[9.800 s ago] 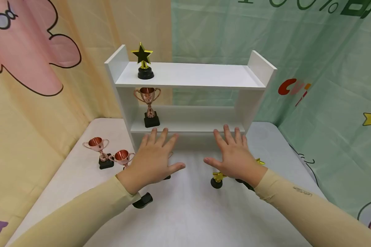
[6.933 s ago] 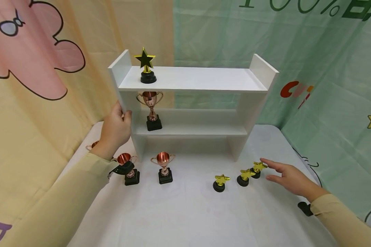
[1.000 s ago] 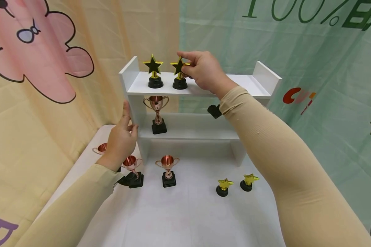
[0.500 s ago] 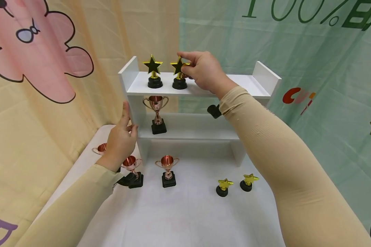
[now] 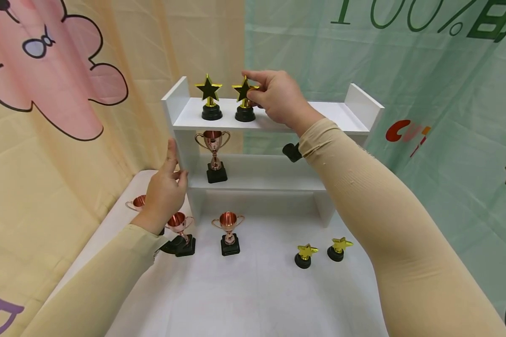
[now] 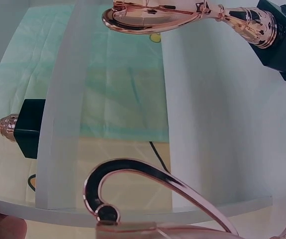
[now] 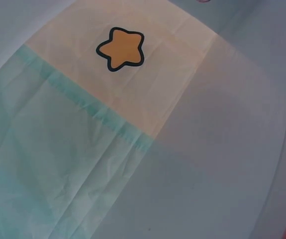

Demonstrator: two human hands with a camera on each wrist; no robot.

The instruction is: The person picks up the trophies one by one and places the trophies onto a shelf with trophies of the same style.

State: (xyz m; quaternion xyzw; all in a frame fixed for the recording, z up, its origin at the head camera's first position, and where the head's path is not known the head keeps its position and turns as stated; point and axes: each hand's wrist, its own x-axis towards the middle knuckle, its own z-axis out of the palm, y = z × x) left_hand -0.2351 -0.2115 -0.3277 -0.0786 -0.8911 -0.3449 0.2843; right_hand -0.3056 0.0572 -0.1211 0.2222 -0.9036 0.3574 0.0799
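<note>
My right hand [image 5: 280, 96] pinches a gold star trophy [image 5: 245, 113] between thumb and fingers, its black base on the top board of the white shelf [image 5: 274, 189]. Just left of it stands a matching star trophy [image 5: 211, 112]. My left hand [image 5: 165, 194] rests against the outside of the shelf's left side panel, index finger straight up; a few fingertips [image 6: 6, 226] show by the panel edge in the left wrist view. A copper cup trophy [image 5: 214, 142] stands on the middle board. The right wrist view shows mainly shelf boards and curtain, without the held trophy.
On the white table [image 5: 261, 299], a cup trophy [image 5: 229, 234] stands before the shelf, another cup trophy [image 5: 185, 245] and a third [image 5: 139, 202] lie partly behind my left hand. Two star trophies [image 5: 305, 252] stand at the right, under my right forearm. Printed curtains surround the table.
Both hands were spread before the shelf; the left moved to its left panel. The right carried a star trophy from the table's right to the top board. Little differs over the last second.
</note>
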